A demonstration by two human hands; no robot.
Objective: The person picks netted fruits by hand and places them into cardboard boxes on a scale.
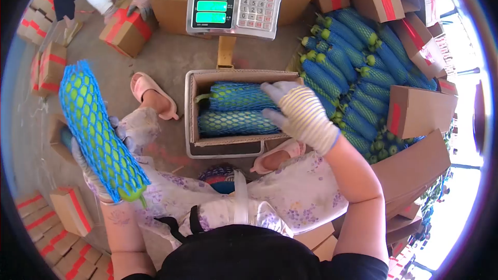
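On the left, my left hand [89,173], in a pale glove, is wrapped round a long green gourd [98,124] in a blue foam net, held up at a slant with its stem end low. My right hand [303,113], in a yellow-and-white striped glove, reaches over the right end of an open cardboard box [192,114]. Its fingers are spread at the netted gourds [236,122] lying side by side inside. The box sits on the platform of a scale [228,150], and the scale's display [211,6] glows green behind it. My right hand hides the gourds' right ends.
Many netted gourds [342,57] are piled on the floor to the right, with cardboard boxes [420,110] around them. At the upper left, another person's gloved hand [140,2] rests on a red-taped box [126,30]. More taped boxes [72,210] stand at the lower left.
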